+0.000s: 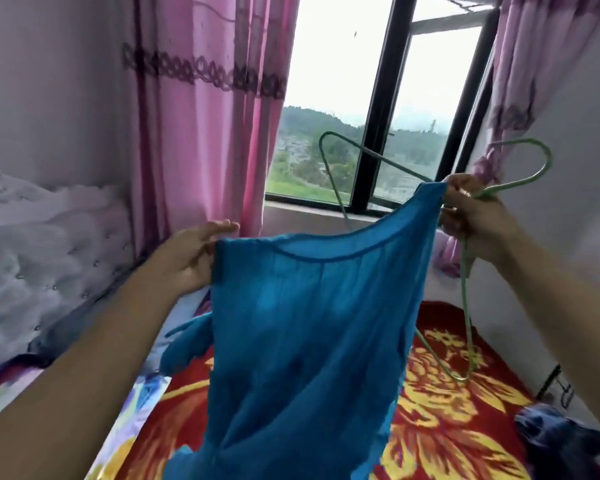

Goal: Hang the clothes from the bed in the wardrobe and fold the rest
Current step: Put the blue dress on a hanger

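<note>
A blue top [302, 334] hangs in the air over the bed, its neckline facing me. My left hand [191, 252] holds its left shoulder, thumb behind the cloth and fingers stretched toward the curtain. My right hand [471, 216] pinches the right shoulder together with a green wire hanger [465, 271]. The hanger's hook curls up to the right of that hand. One arm of the hanger reaches left in front of the window, and the other drops down behind the top.
A red blanket with yellow flowers [440, 420] covers the bed below. A dark blue garment [558, 434] lies at its right edge. A white tufted headboard [42, 251] stands left, with pink curtains [205, 133] and a window [378, 109] ahead.
</note>
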{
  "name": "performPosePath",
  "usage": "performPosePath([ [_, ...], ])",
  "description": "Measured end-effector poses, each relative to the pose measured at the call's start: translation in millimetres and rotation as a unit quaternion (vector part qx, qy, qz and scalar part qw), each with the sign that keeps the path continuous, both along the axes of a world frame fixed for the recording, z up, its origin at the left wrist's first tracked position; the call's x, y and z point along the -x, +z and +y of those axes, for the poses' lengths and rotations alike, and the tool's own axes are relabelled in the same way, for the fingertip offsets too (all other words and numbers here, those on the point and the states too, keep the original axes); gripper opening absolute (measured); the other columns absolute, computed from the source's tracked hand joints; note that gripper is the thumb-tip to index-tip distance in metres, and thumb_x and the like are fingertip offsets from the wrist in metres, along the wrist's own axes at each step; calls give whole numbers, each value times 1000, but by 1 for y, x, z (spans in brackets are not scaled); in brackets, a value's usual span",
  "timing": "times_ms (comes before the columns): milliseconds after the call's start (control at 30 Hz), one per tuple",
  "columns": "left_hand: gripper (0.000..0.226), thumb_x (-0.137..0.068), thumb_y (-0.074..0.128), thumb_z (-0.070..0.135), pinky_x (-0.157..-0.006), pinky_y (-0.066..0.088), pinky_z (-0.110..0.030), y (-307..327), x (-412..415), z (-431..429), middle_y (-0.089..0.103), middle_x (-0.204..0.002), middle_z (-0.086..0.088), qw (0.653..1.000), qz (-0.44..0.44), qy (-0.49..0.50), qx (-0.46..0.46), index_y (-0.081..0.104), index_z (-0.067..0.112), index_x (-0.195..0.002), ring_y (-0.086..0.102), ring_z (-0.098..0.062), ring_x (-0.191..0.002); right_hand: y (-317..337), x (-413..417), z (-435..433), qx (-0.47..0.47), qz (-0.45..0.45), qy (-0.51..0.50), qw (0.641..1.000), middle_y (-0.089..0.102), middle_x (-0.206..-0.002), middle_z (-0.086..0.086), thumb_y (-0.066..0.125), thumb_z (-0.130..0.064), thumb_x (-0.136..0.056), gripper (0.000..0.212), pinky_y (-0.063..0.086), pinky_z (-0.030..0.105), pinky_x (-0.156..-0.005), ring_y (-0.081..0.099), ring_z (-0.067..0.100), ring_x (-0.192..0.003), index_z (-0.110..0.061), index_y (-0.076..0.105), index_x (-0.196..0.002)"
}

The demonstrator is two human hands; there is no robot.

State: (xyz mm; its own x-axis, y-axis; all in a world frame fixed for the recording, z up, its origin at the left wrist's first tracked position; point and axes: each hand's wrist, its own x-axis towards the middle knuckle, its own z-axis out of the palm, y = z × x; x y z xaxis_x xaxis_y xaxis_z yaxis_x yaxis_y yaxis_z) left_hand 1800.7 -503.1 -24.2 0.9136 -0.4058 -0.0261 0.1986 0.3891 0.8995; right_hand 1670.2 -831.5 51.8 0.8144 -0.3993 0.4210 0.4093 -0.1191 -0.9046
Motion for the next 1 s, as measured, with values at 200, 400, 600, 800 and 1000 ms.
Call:
performPosePath([
  [200, 34, -92, 48, 33, -42, 52, -27, -138, 25, 10, 59, -78, -18, 954, 259, -108, -104, 49, -1, -97, 61, -25, -43, -87, -11, 29, -2, 75, 70, 995, 47, -47, -8, 44, -3, -92, 42, 14, 11, -38, 31, 3, -32, -29, 64, -64],
  [400, 56, -92, 43, 38, -57, 54, -40, -280, 72, 13, 65, -79, -27, 859, 477, -157, -97, 37, -7, -124, 66, -37, -55, -205, 8, 45, -46, 178, 125, 975, 39, -43, -2, 51, -14, -79, 24, 19, 11, -34, 30, 4, -34, -27, 66, -66],
  [600, 43, -86, 48, 40, -81, 42, -36, -360, 123, 10, 65, -76, -16, 804, 581, -89, -88, 65, 2, -75, 58, -30, -77, -302, 53, 38, 2, 341, 96, 935, 41, -44, -3, 45, 5, -93, 20, 22, 13, -36, 31, 4, -36, -9, 54, -82],
  [800, 47, -87, 56, 49, -50, 56, -41, -383, 145, 6, 55, -46, -1, 787, 617, -7, -30, 57, 5, -72, 62, -23, -43, -338, 107, 18, 97, 441, 77, 889, 41, -50, 0, 54, 8, -88, 17, 25, 13, -39, 32, 4, -41, -4, 60, -78],
  [1000, 37, -93, 52, 38, -49, 53, -30, -379, 151, 13, 52, -61, -2, 849, 524, -38, -46, 68, 12, -73, 62, -22, -53, -344, 151, 5, 104, 482, 95, 865, 46, -54, 5, 60, 7, -84, 10, 33, 15, -46, 41, 8, -48, 1, 64, -77],
])
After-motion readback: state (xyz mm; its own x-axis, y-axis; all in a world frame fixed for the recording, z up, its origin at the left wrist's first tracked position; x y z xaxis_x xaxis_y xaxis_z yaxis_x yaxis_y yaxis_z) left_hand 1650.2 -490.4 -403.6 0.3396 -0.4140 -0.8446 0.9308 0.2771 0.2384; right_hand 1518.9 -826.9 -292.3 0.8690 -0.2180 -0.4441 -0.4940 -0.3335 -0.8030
